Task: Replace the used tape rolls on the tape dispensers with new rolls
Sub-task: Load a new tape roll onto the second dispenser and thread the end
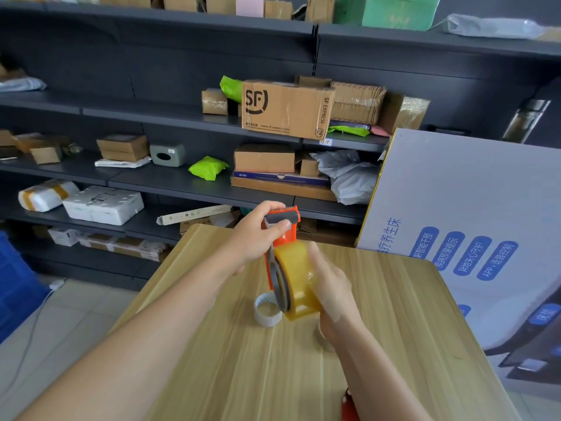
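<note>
Above the wooden table point(230, 369), my left hand point(258, 238) grips the top end of an orange tape dispenser point(282, 235), thumb on its grey front bar. A full yellowish tape roll point(299, 284) sits against the dispenser's grey hub, and my right hand point(332, 287) holds this roll from the right side. A used white cardboard core point(267, 309) lies on the table just left of the roll. A second empty core point(322, 337) is partly hidden under my right wrist. A red part of another dispenser point(349, 405) shows at the table's near edge.
Dark shelves point(188, 180) with cardboard boxes and parcels stand behind the table. A large printed white box point(473, 226) leans at the table's right side. A blue crate point(15, 284) stands on the floor at the left.
</note>
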A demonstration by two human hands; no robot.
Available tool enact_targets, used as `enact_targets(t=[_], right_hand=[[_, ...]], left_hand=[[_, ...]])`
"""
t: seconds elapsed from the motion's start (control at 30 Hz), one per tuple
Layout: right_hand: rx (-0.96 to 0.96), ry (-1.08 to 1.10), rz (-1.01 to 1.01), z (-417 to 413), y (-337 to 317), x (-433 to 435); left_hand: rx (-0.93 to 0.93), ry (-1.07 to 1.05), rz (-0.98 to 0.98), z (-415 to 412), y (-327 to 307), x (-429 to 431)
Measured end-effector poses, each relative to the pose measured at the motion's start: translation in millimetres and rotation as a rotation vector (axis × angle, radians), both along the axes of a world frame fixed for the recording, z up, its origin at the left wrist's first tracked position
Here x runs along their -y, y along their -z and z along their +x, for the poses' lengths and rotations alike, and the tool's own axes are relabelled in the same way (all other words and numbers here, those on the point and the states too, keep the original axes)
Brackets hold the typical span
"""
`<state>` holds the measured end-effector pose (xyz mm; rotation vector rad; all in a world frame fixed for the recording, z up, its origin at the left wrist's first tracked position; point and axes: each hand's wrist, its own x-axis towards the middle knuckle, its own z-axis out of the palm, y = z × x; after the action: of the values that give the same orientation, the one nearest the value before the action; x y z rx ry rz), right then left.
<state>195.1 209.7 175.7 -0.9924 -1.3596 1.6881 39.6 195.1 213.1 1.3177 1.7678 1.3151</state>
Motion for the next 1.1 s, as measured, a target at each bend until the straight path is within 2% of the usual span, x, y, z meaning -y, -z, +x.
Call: enact_targets(t=[0.07, 0.2, 0.27, 0.37, 0.5, 0.6, 0.7, 0.77, 0.83, 0.9, 0.97, 1.03, 1.1], right_hand=[[-0.047, -0.052, -0.027, 3, 0, -2], [-0.104, -0.245, 0.09, 7, 7, -3], [-0.16, -0.253, 0.072, 10, 10, -2], [-0.149, -0.186, 0.068, 7, 10, 0], [-0.033, 0.001, 0.08, -2, 12, 5], [-0.029, 0.062, 0.067, -3, 13, 7], [-0.022, 0.083, 0.077, -3, 11, 5], [-0.005, 0.095, 0.093, -3, 10, 3], [0.017, 0.109, 0.105, -4, 9, 3], [0.031, 0.121, 0.121, -4, 7, 4], [0.034, 0.12, 0.135, -4, 7, 4], [0.038, 0.13, 0.152, -2, 7, 4], [0.047, 0.143, 0.164, 0, 8, 4]], left_hand=[[-0.025, -0.042, -0.012, -1, 1, 0], [-0.039, -0.053, -0.026, -4, 1, 0], [-0.037, -0.042, -0.021, -6, 0, 1], [-0.036, -0.03, 0.015, -5, 0, 5], [-0.079, 0.023, 0.019, -2, 1, 10], [-0.015, 0.086, -0.01, 0, -5, 14], [-0.116, 0.035, 0.225, 1, -15, 24], [-0.19, 0.095, 0.322, 1, -24, 33], [-0.252, 0.116, 0.237, 1, -34, 34], [-0.35, 0.082, 0.065, 1, -45, 28], [-0.293, 0.16, -0.051, 0, -55, 25], [-0.21, 0.211, -0.084, -3, -64, 24], [-0.311, 0.207, -0.131, -7, -73, 21]])
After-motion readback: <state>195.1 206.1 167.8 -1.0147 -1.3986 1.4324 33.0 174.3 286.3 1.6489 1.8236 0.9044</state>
